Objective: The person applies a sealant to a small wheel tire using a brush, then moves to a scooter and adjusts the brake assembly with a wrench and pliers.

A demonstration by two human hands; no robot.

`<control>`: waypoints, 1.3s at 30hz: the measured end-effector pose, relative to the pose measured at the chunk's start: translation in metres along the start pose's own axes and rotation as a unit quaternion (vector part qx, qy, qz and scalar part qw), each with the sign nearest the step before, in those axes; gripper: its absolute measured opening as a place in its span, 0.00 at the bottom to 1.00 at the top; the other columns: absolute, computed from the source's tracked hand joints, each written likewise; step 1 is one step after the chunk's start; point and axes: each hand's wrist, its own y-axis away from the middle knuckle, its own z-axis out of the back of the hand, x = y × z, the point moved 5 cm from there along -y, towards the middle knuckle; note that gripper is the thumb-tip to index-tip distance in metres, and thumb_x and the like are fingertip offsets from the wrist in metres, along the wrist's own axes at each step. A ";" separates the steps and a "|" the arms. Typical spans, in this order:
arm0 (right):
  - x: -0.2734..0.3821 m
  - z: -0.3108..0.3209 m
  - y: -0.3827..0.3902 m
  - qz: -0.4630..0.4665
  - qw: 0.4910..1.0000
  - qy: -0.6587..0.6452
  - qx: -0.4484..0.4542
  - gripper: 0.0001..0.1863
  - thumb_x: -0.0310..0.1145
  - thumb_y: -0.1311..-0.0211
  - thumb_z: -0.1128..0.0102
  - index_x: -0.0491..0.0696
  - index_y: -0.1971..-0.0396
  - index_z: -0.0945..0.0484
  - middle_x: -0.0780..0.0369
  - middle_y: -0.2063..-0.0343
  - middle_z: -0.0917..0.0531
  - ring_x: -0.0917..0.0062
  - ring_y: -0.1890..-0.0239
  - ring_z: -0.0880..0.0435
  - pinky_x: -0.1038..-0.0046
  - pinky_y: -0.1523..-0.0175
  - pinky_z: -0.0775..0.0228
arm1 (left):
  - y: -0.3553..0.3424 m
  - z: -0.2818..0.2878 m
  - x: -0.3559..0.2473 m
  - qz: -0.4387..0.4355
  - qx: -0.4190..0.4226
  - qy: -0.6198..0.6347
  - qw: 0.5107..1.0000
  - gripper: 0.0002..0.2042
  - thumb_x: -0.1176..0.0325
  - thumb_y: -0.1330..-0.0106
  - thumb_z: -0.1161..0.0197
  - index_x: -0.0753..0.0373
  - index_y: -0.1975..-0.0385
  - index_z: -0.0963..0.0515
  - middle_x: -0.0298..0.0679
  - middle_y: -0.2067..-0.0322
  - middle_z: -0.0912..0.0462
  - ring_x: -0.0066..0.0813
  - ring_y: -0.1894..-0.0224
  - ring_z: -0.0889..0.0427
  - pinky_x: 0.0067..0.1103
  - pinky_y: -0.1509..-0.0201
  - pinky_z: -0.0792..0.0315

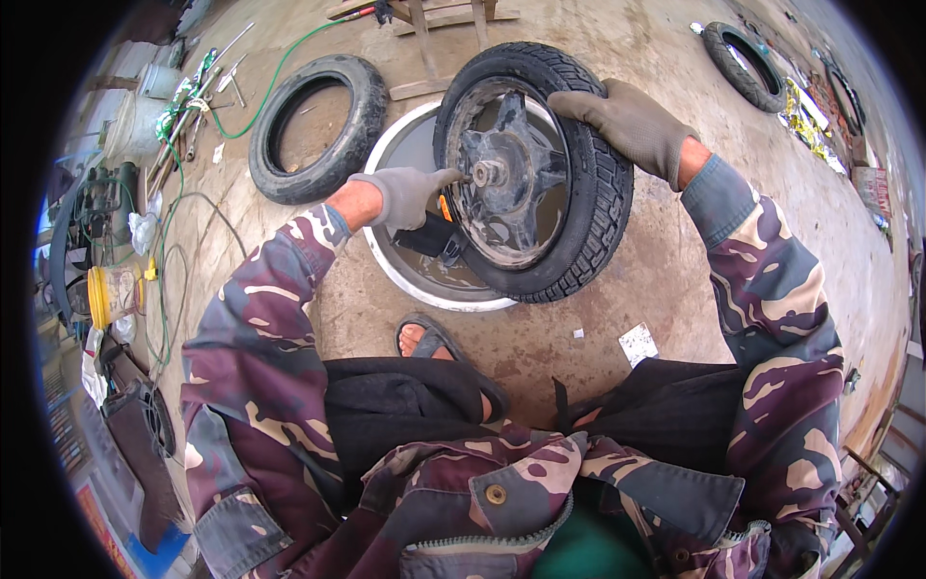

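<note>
Wheel [526,169] is tilted over the basin [453,302], and I'd bet it's heavy and stiff, maybe slick if wet. Right hand [632,125] is clamped on the upper right of the tyre [593,232], fingers over the chunky tread, which seems the best grab. Left hand [410,196] has one finger out by the hub [492,174], the rest curled; can't tell if it's pinching anything.

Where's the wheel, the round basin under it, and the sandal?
Wheel [518,167]: head view, on its dark hub.
Round basin [409,279]: head view, on its pale lower-left rim.
Sandal [437,339]: head view, on its dark strap.
</note>
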 end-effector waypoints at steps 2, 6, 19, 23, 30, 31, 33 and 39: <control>-0.006 0.000 0.001 -0.069 0.997 -0.038 0.008 0.21 0.45 0.24 0.42 0.44 0.47 0.12 0.56 0.64 0.08 0.75 0.66 0.08 0.74 0.59 0.16 | 0.001 -0.001 0.000 -0.013 -0.001 -0.014 1.000 0.50 0.77 0.44 0.38 0.50 0.17 0.49 0.55 0.59 0.10 0.51 0.57 0.09 0.38 0.52 0.18; -0.008 -0.001 -0.001 -0.037 0.999 -0.009 0.023 0.20 0.45 0.22 0.45 0.50 0.45 0.12 0.55 0.62 0.09 0.75 0.64 0.08 0.74 0.56 0.16 | 0.000 -0.005 0.007 0.031 0.045 0.004 0.998 0.47 0.76 0.43 0.38 0.49 0.18 0.44 0.57 0.56 0.11 0.56 0.50 0.11 0.37 0.46 0.20; -0.006 0.004 0.005 0.060 0.998 0.012 -0.002 0.25 0.48 0.26 0.40 0.41 0.49 0.12 0.53 0.63 0.09 0.72 0.65 0.08 0.72 0.57 0.16 | -0.004 -0.018 0.012 0.007 0.053 0.005 0.999 0.49 0.78 0.46 0.40 0.51 0.17 0.46 0.54 0.57 0.11 0.50 0.52 0.10 0.37 0.48 0.19; -0.013 0.002 0.005 -0.005 0.996 -0.084 0.002 0.27 0.46 0.25 0.37 0.33 0.47 0.16 0.52 0.59 0.09 0.73 0.64 0.08 0.73 0.58 0.15 | -0.002 -0.016 0.008 0.006 0.054 -0.005 0.999 0.50 0.77 0.45 0.40 0.50 0.17 0.47 0.55 0.58 0.11 0.52 0.53 0.10 0.37 0.48 0.19; -0.013 -0.004 0.009 -0.049 0.972 -0.228 0.009 0.29 0.45 0.28 0.32 0.29 0.48 0.18 0.53 0.57 0.09 0.76 0.62 0.08 0.76 0.57 0.13 | -0.001 -0.012 0.003 -0.006 0.058 0.007 0.998 0.49 0.76 0.44 0.39 0.52 0.17 0.47 0.57 0.59 0.11 0.53 0.54 0.10 0.38 0.48 0.19; -0.011 -0.004 0.009 -0.036 0.975 -0.217 0.016 0.29 0.46 0.27 0.33 0.30 0.47 0.18 0.53 0.57 0.09 0.76 0.62 0.08 0.76 0.56 0.14 | -0.001 -0.011 0.001 -0.011 0.050 0.001 0.999 0.49 0.76 0.44 0.39 0.52 0.17 0.47 0.57 0.59 0.11 0.53 0.54 0.10 0.38 0.48 0.19; -0.008 -0.005 0.009 -0.029 0.981 -0.188 0.034 0.30 0.48 0.26 0.35 0.31 0.46 0.17 0.54 0.56 0.09 0.77 0.62 0.08 0.76 0.55 0.14 | 0.000 -0.008 -0.004 -0.021 0.035 -0.002 0.999 0.48 0.77 0.44 0.39 0.53 0.17 0.47 0.57 0.58 0.11 0.53 0.53 0.10 0.38 0.48 0.19; 0.000 0.002 0.004 0.036 0.996 -0.083 0.014 0.30 0.55 0.28 0.35 0.39 0.51 0.11 0.58 0.65 0.08 0.77 0.67 0.09 0.75 0.60 0.17 | 0.000 -0.006 -0.008 -0.033 0.029 0.004 0.999 0.48 0.77 0.45 0.38 0.54 0.18 0.45 0.57 0.57 0.11 0.54 0.53 0.10 0.38 0.49 0.19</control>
